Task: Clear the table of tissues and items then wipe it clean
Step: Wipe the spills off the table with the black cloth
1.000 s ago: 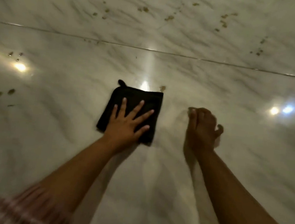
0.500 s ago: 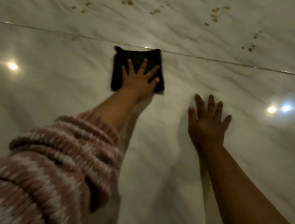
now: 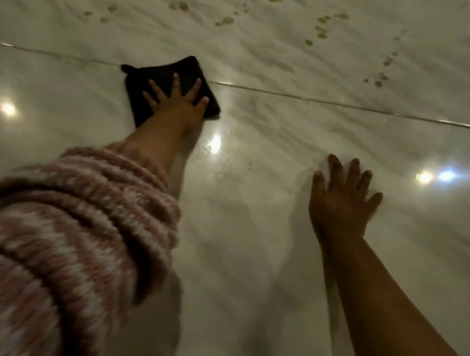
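Since half a second ago the cloth (image 3: pixel 186 68) has been pushed farther out and turned. One corner is now carried over the seam (image 3: pixel 355 107), where its far edge had lain along it.

- Table (image 3: pixel 250 239): pale veined marble, glossy, filling the view. Near both grips no spots are seen, and a wet sheen is noted just right of the left wrist.
- Sleeve (image 3: pixel 67 231): pink knit, bunched on the left forearm, which is reached well forward.
- Right grip (image 3: pixel 340 202): laid flat on the table with fingers spread and nothing held, well to the right of the left grip and nearer the body. It is judged to be a brace.
- Left grip (image 3: pixel 178 102): fingers straight and splayed, palm pressed down on the cloth, nothing pinched.
- Cloth: black, folded roughly square, pinned under the left grip and straddling the seam.
- Stains (image 3: pixel 225 21): brown spots scattered beyond the seam, ahead of the left grip and out to its right, not yet reached.

Wiping is judged part done. For the next strokes:

- Flat, even pressure should be kept through the palm so the cloth is not bunched.
- Passes should be overlapped and drawn back toward the body rather than pushed outward, so soil is not spread.
- Weight should be borne on the right grip as the reach is lengthened.
- Dried spots may need a second pass.
- The sleeve should be kept off the wet patch.
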`<state>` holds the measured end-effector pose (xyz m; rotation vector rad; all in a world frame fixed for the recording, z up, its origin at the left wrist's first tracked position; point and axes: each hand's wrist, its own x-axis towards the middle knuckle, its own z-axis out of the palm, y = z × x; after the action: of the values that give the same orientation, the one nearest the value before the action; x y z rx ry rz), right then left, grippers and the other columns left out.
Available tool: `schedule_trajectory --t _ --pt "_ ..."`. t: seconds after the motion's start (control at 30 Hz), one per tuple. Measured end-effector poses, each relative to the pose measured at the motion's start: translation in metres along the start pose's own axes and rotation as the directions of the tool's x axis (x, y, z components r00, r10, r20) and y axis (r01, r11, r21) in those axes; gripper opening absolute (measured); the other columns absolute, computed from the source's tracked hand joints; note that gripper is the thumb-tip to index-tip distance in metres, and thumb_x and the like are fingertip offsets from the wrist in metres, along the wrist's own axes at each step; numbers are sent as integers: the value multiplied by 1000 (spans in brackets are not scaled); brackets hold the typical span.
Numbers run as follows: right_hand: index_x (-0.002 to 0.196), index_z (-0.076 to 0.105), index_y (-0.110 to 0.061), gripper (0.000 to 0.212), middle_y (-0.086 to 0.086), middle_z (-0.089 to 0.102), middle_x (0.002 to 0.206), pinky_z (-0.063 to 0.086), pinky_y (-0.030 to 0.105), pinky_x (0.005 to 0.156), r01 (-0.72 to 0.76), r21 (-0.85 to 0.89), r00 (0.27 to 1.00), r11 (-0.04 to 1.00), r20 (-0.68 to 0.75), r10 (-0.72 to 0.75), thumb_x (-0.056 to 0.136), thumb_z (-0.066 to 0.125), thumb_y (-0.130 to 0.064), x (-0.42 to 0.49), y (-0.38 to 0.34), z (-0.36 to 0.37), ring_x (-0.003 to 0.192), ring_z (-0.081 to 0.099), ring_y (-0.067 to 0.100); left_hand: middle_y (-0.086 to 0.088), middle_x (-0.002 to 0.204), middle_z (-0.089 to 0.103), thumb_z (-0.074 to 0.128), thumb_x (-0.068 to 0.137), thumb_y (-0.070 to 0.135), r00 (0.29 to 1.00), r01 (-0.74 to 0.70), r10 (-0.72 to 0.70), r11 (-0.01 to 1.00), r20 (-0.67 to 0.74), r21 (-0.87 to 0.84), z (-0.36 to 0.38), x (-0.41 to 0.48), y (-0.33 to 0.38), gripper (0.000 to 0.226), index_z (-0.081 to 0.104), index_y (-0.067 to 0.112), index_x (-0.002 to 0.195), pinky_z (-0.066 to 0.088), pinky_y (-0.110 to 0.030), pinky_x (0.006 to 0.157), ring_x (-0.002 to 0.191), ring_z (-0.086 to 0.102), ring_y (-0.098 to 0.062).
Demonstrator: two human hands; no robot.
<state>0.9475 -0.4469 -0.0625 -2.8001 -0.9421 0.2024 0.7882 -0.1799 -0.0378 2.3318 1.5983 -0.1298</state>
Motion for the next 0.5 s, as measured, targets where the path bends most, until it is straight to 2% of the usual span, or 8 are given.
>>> schedule_trajectory --t 0.1,0.17,0.23,0.3,0.37,0.43,0.5 --pt "148 8 -39 54 0 -3 159 -9 53 113 1 19 1000 1000 -10 -1 96 14 -53 -1 1 1 146 -9 24 -2 158 -12 20 97 55 988 -156 155 987 20 38 17 -22 54 55 3 43 147 -11 -62 108 137 -17 -50" --pt "148 13 -39 53 0 0 160 -9 52 113 2 53 1000 999 -11 -2 97 18 -52 0 1 0 146 -7 23 0 158 -11 22 96 55 947 -320 316 944 61 81 33 -60 77 54 3 45 146 -10 -61 108 138 -17 -49" --pt "146 22 -37 50 0 7 159 -7 51 115 -5 129 1000 992 -26 9 97 23 -48 -1 0 -4 146 -2 22 4 158 -10 22 96 56 859 -510 500 853 113 105 45 -102 81 53 2 49 145 -12 -57 110 139 -18 -45" --pt "145 29 -34 47 0 13 158 -4 49 117 4 197 999 980 -53 7 99 25 -44 -5 1 -8 146 1 23 9 158 -10 20 96 57 764 -644 623 754 168 129 51 -129 64 51 0 52 143 -13 -53 111 140 -19 -39" --pt "144 33 -29 46 3 16 158 -1 45 118 21 217 996 976 -90 -2 100 23 -42 -13 1 -8 146 1 25 12 157 -9 21 96 56 761 -648 628 748 163 143 46 -132 35 51 0 54 142 -11 -50 113 142 -17 -35" --pt "143 35 -25 47 8 17 157 2 41 119 -5 252 994 968 -105 33 101 24 -41 -28 -4 -8 146 0 27 13 158 -6 25 96 55 837 -547 536 828 112 125 34 -119 0 51 3 54 141 -7 -51 113 143 -13 -36" --pt "144 34 -22 48 11 15 157 2 40 119 -16 230 993 973 -108 42 100 26 -41 -48 -11 -2 146 0 29 11 158 -5 27 96 54 924 -381 378 920 54 88 22 -108 -41 52 5 52 142 -5 -53 113 143 -12 -38"
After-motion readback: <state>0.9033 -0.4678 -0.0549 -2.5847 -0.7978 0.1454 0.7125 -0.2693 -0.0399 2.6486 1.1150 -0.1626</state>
